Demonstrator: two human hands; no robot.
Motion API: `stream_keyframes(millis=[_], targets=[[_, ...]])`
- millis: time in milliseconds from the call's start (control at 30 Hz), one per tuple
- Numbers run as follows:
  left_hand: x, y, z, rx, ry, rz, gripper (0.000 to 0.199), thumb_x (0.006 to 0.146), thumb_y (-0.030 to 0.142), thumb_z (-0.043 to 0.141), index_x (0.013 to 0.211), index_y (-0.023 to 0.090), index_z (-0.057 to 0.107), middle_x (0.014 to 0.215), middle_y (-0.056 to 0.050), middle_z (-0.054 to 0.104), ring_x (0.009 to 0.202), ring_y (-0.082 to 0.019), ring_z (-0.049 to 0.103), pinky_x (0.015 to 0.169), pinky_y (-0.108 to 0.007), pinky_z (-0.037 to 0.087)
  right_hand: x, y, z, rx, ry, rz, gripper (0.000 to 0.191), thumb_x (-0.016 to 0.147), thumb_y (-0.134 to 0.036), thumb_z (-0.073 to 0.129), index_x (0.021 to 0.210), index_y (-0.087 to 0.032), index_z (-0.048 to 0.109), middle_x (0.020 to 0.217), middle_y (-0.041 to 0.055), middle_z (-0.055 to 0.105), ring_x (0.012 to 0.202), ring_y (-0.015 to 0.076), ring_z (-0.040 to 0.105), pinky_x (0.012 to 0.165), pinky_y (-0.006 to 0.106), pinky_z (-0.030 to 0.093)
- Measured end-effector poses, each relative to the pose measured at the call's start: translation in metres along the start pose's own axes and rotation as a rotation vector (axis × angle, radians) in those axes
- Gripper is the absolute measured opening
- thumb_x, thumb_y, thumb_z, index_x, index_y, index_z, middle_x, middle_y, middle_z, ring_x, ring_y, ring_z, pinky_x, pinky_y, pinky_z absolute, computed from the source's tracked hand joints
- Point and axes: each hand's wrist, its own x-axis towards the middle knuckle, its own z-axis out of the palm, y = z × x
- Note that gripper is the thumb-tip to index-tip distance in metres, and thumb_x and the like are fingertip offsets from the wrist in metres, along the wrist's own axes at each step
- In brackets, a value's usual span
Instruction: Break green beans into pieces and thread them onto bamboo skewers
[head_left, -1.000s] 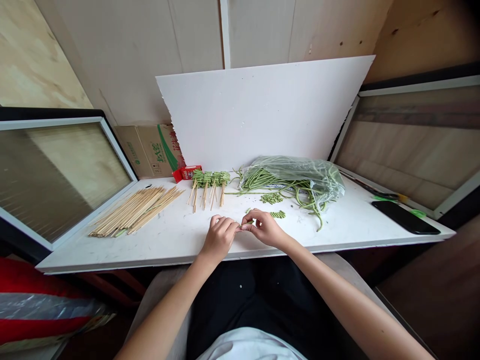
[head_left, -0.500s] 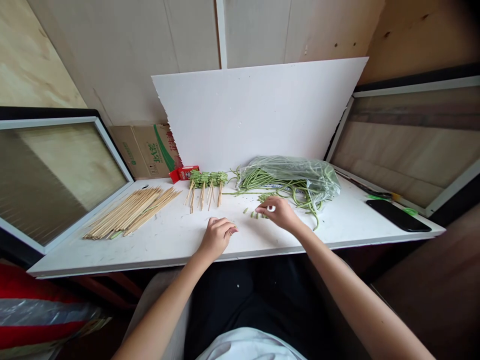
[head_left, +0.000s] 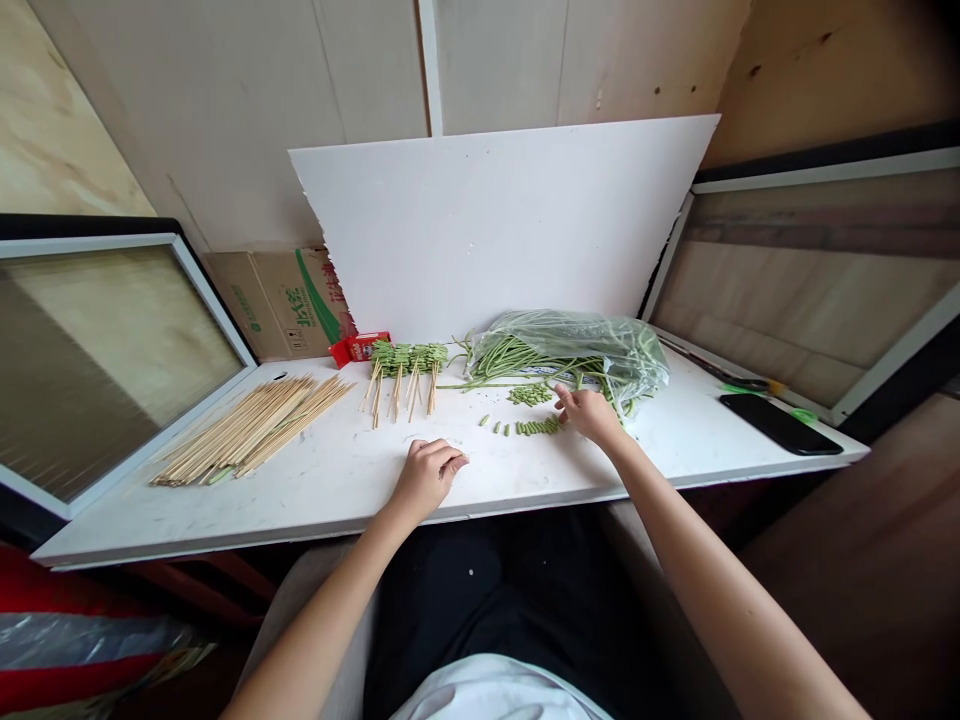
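Observation:
On the white table point(head_left: 300, 500), a row of short green bean pieces point(head_left: 538, 427) lies beside my right hand point(head_left: 589, 412). That hand's fingers are bent at the right end of the row; what is between them, if anything, is too small to tell. A small pile of cut pieces point(head_left: 530, 394) is just behind the row. My left hand point(head_left: 429, 475) rests near the front edge, thumb and fingers pressed together, its contents hidden. Skewered green beans point(head_left: 409, 358) stand further back on the left. Loose bare skewers point(head_left: 240, 428) lie at the far left.
A clear plastic bag point(head_left: 585, 340) of long green beans point(head_left: 510, 355) lies at the back. A red box point(head_left: 364, 346) is near a cardboard box point(head_left: 277, 305). A black phone point(head_left: 780, 424) lies at the right. Framed panels point(head_left: 817, 280) flank the table, and a white board point(head_left: 495, 230) stands behind.
My right hand has moved right, from over the bean pieces to the right end of the row, uncovering the row and pile. My left hand keeps nearly the same pose. The view has shifted slightly.

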Motion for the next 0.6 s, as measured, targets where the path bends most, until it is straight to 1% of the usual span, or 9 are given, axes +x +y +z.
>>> stream_keyframes(millis=[100, 167, 267, 367, 433, 500, 567, 600], targets=[[0.000, 0.000, 0.000, -0.002, -0.010, -0.004, 0.019, 0.103, 0.029, 0.063, 0.091, 0.022, 0.076, 0.092, -0.004, 0.078, 0.084, -0.019, 0.069, 0.089, -0.038, 0.043, -0.001, -0.004, -0.005, 0.114, -0.092, 0.073, 0.074, 0.107, -0.066, 0.029, 0.086, -0.018, 0.081, 0.081, 0.0137, 0.079, 0.080, 0.0276, 0.073, 0.075, 0.033, 0.052], [0.000, -0.001, 0.001, -0.014, -0.026, -0.007, 0.018, 0.103, 0.030, 0.063, 0.092, 0.022, 0.076, 0.093, -0.003, 0.079, 0.085, -0.019, 0.070, 0.089, -0.038, 0.042, -0.001, -0.006, -0.006, 0.134, -0.103, 0.071, 0.074, 0.107, -0.066, 0.029, 0.085, -0.018, 0.080, 0.083, 0.0136, 0.080, 0.082, 0.0276, 0.074, 0.075, 0.033, 0.052], [0.000, -0.001, 0.001, -0.028, -0.036, -0.020, 0.019, 0.103, 0.033, 0.064, 0.093, 0.022, 0.075, 0.094, -0.003, 0.080, 0.084, -0.019, 0.071, 0.088, -0.038, 0.041, -0.001, -0.006, -0.006, 0.116, -0.075, 0.068, 0.074, 0.106, -0.067, 0.030, 0.084, -0.017, 0.080, 0.086, 0.0141, 0.080, 0.082, 0.0275, 0.074, 0.074, 0.033, 0.051], [0.000, 0.000, -0.001, -0.003, -0.041, -0.011, 0.024, 0.106, 0.032, 0.057, 0.097, 0.021, 0.075, 0.095, -0.004, 0.078, 0.084, -0.019, 0.070, 0.088, -0.038, 0.043, -0.001, -0.008, -0.004, 0.082, 0.004, 0.047, 0.072, 0.105, -0.068, 0.033, 0.086, -0.017, 0.080, 0.090, 0.0139, 0.080, 0.083, 0.0276, 0.074, 0.074, 0.033, 0.050], [0.000, 0.002, -0.002, 0.036, -0.048, -0.001, 0.027, 0.108, 0.027, 0.049, 0.105, 0.021, 0.076, 0.098, -0.006, 0.075, 0.089, -0.020, 0.069, 0.089, -0.038, 0.045, -0.002, -0.013, -0.002, 0.097, 0.051, 0.002, 0.068, 0.105, -0.067, 0.035, 0.090, -0.018, 0.080, 0.089, 0.0124, 0.080, 0.083, 0.0269, 0.074, 0.073, 0.032, 0.049], [-0.001, 0.004, -0.003, 0.073, -0.053, -0.001, 0.031, 0.108, 0.023, 0.045, 0.119, 0.021, 0.074, 0.102, -0.007, 0.071, 0.094, -0.021, 0.068, 0.091, -0.040, 0.047, -0.006, -0.023, 0.001, 0.144, 0.084, -0.076, 0.068, 0.104, -0.068, 0.036, 0.091, -0.018, 0.080, 0.088, 0.0115, 0.080, 0.080, 0.0259, 0.073, 0.070, 0.031, 0.048], [-0.001, 0.006, -0.003, 0.081, -0.056, 0.001, 0.035, 0.107, 0.019, 0.043, 0.131, 0.022, 0.069, 0.103, -0.008, 0.068, 0.096, -0.022, 0.066, 0.092, -0.041, 0.049, -0.014, -0.037, 0.003, 0.218, 0.085, -0.175, 0.069, 0.103, -0.070, 0.037, 0.090, -0.017, 0.080, 0.085, 0.0115, 0.080, 0.073, 0.0245, 0.071, 0.066, 0.031, 0.048], [-0.001, 0.007, -0.003, 0.072, -0.056, 0.006, 0.037, 0.106, 0.018, 0.043, 0.134, 0.022, 0.068, 0.104, -0.009, 0.067, 0.095, -0.022, 0.066, 0.093, -0.041, 0.050, -0.019, -0.046, 0.005, 0.260, 0.064, -0.232, 0.069, 0.102, -0.071, 0.039, 0.089, -0.017, 0.080, 0.084, 0.0115, 0.080, 0.070, 0.0238, 0.070, 0.065, 0.031, 0.048]])
